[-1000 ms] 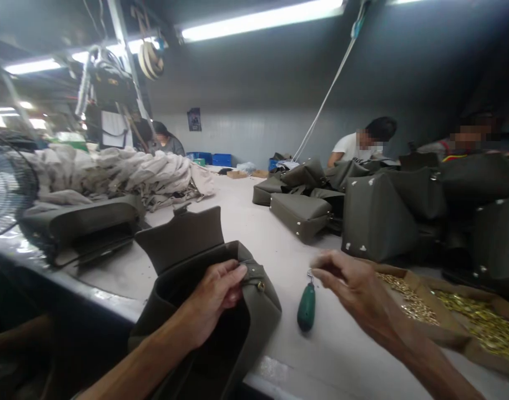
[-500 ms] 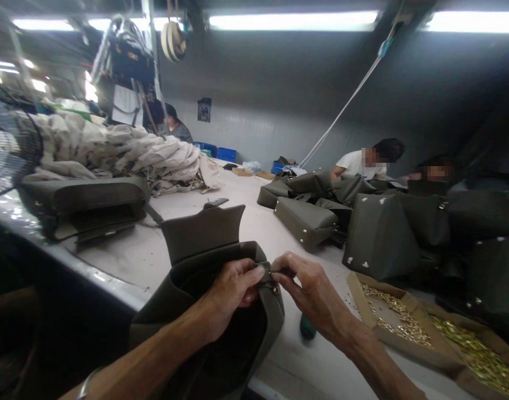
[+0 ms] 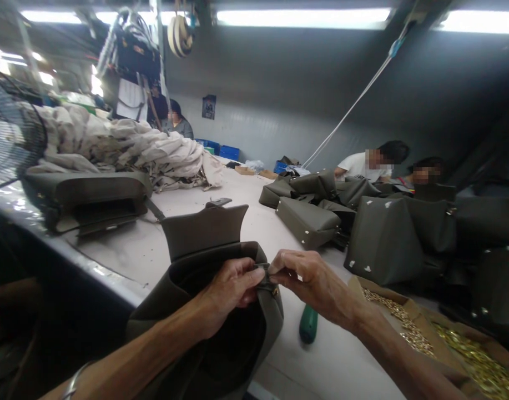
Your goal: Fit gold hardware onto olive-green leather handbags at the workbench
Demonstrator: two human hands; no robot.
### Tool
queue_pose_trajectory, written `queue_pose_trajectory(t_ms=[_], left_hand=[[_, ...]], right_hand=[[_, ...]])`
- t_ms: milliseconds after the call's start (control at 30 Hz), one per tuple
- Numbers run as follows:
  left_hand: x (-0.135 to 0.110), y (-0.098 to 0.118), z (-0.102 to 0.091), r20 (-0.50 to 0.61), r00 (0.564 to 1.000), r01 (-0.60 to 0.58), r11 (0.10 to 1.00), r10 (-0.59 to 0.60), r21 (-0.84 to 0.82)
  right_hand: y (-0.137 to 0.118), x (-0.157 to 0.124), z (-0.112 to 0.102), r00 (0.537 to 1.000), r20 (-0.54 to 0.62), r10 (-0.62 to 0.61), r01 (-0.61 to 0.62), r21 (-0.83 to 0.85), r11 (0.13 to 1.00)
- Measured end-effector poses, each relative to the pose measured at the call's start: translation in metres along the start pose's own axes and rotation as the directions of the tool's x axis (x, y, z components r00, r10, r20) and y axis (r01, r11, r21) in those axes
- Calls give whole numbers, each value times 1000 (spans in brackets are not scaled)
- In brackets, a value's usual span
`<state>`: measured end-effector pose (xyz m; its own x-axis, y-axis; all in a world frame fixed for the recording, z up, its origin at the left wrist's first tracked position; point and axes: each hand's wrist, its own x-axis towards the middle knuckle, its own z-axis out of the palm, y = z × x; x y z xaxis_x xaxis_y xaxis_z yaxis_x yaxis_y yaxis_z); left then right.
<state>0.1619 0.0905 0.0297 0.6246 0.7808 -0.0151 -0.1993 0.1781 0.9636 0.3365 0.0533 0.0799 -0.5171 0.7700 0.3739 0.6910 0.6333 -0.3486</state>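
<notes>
An olive-green handbag (image 3: 221, 328) with its flap up hangs over the near edge of the grey worktable (image 3: 125, 250). My left hand (image 3: 231, 291) grips the bag's top rim, fingers curled over the edge. My right hand (image 3: 310, 286) pinches at the same spot on the rim, where a small brass fitting shows; what the fingertips hold is too small to make out. A green-handled tool (image 3: 308, 323) lies on the table just below my right hand.
Cardboard trays of small brass parts (image 3: 466, 344) sit at the right. Several finished olive bags (image 3: 383, 236) crowd the right side, another bag (image 3: 87, 200) lies at left beside a heap of beige cloth (image 3: 125, 147). A fan (image 3: 8, 139) stands far left. Other people work at the back.
My right hand moved left from above the green tool to the bag's rim and now pinches there beside my left hand. The view shifted slightly.
</notes>
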Motion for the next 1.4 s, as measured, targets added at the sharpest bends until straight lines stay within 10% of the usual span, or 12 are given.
queue_pose_trajectory(t_ms=[200,400,633,933,1167,1400], left_hand=[[0,-3,-2,2,1000,-14,999,14,43],[-1,-2,1,-44,999,-17,998,19,54],[1,-4,-1,-33,999,-21,1000,22,23],[-1,-5,-2,-44,999,-7,999,9,36],[0,-2,0,-33,999,-3,996,6,87],[1,-1,-2,-27,1000,-7,994,10,110]], right_hand=[[1,2,-4,999,32,18,-18,6,1000],[3,1,14,944,-45,327,-299,305,904],[8,-7,40,904,-311,295,-151,415,897],[-4,-10,75,666,-513,541,-244,536,808],[6,-19,47,894,-304,328,-151,486,861],[18,-8,24,977,-190,100,-37,311,950]])
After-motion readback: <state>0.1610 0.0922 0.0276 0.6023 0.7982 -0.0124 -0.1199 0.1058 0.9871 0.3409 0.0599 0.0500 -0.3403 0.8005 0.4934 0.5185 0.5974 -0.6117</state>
